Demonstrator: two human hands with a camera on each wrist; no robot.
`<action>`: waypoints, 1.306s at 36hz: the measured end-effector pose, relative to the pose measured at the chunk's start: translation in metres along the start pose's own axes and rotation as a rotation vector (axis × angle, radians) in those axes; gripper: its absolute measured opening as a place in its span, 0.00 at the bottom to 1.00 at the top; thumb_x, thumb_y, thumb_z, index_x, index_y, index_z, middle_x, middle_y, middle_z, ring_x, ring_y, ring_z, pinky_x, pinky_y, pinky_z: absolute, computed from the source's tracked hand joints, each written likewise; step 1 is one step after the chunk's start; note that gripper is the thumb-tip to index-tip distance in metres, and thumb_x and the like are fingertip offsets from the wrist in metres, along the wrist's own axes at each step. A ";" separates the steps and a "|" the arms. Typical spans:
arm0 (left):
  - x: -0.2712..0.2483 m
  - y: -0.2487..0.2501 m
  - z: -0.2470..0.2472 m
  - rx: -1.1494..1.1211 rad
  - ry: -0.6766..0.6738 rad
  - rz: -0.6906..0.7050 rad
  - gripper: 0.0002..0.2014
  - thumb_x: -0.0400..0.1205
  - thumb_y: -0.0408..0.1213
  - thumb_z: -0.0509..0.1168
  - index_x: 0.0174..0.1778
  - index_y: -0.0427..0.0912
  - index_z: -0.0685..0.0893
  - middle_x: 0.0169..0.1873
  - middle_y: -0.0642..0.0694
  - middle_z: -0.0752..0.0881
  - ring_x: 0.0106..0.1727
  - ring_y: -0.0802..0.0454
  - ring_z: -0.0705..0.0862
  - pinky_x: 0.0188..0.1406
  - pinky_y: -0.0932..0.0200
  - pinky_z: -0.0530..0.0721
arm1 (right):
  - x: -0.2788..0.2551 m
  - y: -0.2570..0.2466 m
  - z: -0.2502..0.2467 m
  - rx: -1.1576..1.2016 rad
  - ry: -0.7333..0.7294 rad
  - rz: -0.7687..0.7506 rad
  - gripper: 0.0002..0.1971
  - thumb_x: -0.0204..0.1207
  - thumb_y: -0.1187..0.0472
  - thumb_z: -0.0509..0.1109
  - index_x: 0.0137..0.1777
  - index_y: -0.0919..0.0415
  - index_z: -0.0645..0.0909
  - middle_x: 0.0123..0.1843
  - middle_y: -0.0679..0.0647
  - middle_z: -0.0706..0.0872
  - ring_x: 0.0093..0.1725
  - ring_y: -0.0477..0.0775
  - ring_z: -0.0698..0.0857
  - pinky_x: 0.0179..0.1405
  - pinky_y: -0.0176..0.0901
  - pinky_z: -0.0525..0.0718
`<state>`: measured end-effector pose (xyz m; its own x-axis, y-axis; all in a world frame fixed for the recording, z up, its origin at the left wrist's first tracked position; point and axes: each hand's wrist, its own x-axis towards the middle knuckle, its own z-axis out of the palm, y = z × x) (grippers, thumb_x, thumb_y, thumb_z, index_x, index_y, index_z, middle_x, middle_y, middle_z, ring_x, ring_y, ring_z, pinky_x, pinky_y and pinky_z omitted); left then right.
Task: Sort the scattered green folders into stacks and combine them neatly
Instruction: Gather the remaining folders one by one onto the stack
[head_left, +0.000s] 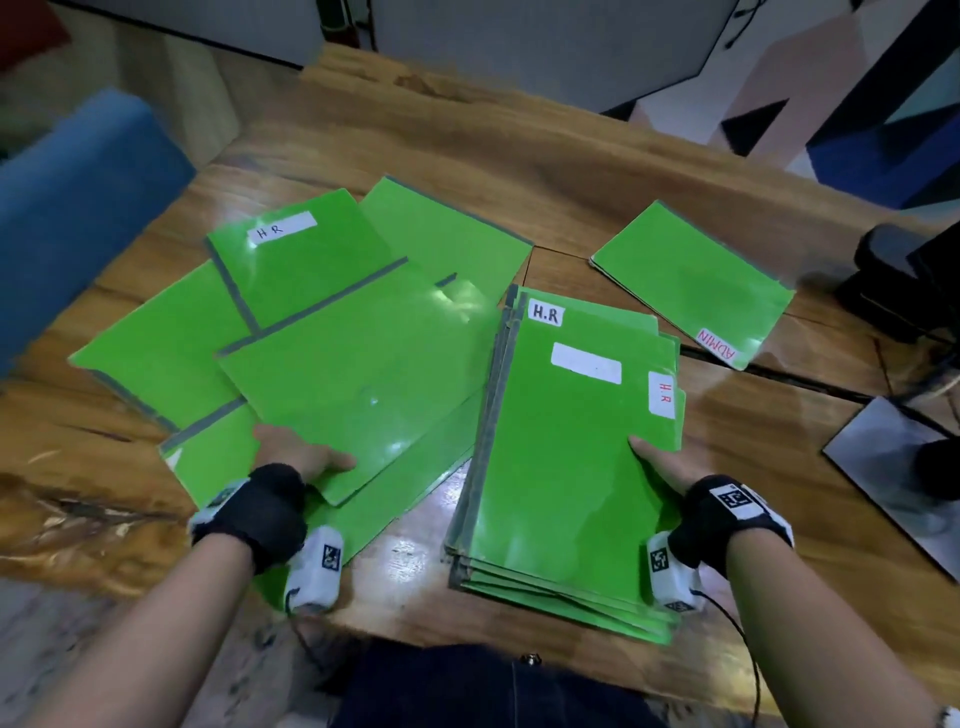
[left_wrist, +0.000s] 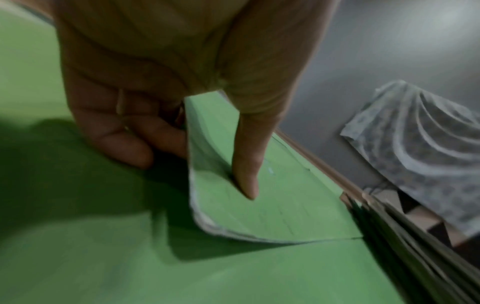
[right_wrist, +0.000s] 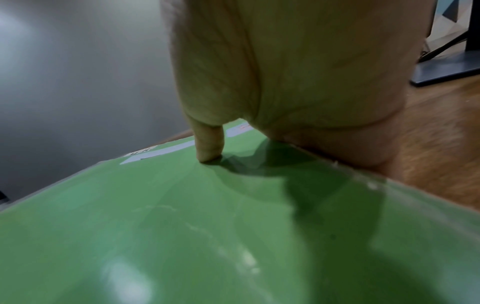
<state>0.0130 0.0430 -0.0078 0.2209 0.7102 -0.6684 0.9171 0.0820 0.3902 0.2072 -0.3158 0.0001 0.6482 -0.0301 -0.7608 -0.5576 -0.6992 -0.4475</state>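
Several green folders lie scattered on the left half of the wooden table (head_left: 571, 171). My left hand (head_left: 301, 457) pinches the near edge of the top loose folder (head_left: 353, 374), thumb on top and fingers curled under it; in the left wrist view that thumb (left_wrist: 246, 164) presses the lifted folder corner (left_wrist: 272, 205). At the right stands a stack of green folders (head_left: 566, 467) with H.R labels. My right hand (head_left: 657, 462) grips its right edge, thumb on the top cover; in the right wrist view the thumb (right_wrist: 207, 148) presses the stack's top folder (right_wrist: 182, 226), and the fingers are hidden underneath.
A single green folder marked ADMIN (head_left: 696, 283) lies apart at the back right. A blue chair (head_left: 78, 208) stands at the left. A dark monitor base plate (head_left: 893, 467) and dark objects sit at the right edge. Bare wood shows at the back of the table.
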 end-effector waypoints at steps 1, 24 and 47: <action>-0.003 -0.012 -0.003 0.017 0.016 -0.010 0.66 0.63 0.35 0.83 0.81 0.29 0.35 0.76 0.26 0.66 0.74 0.32 0.71 0.68 0.43 0.75 | 0.001 0.000 0.000 0.003 0.002 0.007 0.31 0.77 0.44 0.67 0.72 0.64 0.73 0.68 0.64 0.81 0.61 0.63 0.82 0.69 0.58 0.76; 0.046 0.025 -0.045 0.685 0.156 0.386 0.54 0.57 0.57 0.81 0.76 0.40 0.65 0.67 0.35 0.71 0.70 0.38 0.69 0.66 0.40 0.77 | 0.003 0.010 0.009 -0.022 0.039 0.003 0.34 0.77 0.40 0.65 0.75 0.65 0.69 0.72 0.65 0.77 0.66 0.66 0.80 0.71 0.58 0.73; -0.036 0.128 -0.120 0.419 0.176 0.762 0.21 0.70 0.33 0.78 0.55 0.37 0.77 0.47 0.40 0.77 0.48 0.45 0.75 0.43 0.56 0.70 | 0.005 0.012 0.011 0.002 0.092 -0.046 0.30 0.79 0.46 0.66 0.73 0.68 0.71 0.71 0.67 0.78 0.67 0.67 0.79 0.69 0.57 0.74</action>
<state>0.0831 0.1117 0.1422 0.7983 0.5675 -0.2016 0.5957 -0.6949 0.4028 0.1983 -0.3164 -0.0141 0.7179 -0.0639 -0.6932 -0.5276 -0.6996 -0.4819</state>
